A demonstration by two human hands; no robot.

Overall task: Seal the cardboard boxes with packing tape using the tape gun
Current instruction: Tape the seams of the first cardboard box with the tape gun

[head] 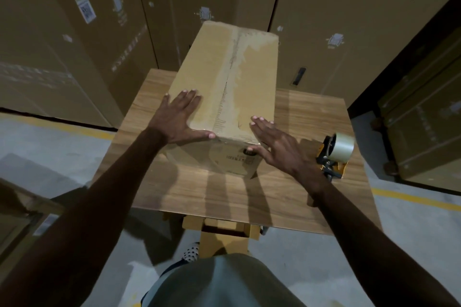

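— Where is the cardboard box sitting?

— On the wooden surface, long side running away from the person. A strip of clear tape runs down the seam of its top face, wrinkled in places, and wraps over the near edge.

— And the hands?

— Both lie flat with straight fingers. The left hand presses on the near left part of the top, thumb along the near edge. The right hand is at the near right corner, fingers over the top and thumb against the printed near face. Neither grips anything.

— The tape gun?

— The tape gun rests on the surface to the right of the box, just past the right hand, not touching either. Its yellow and black frame carries a clear roll.

— What crowds the space?

— Tall stacked cartons close behind the surface, with a sticker on one at the left. More cartons stand at the right. A yellow stand shows beneath the surface, on a grey floor with yellow lines.
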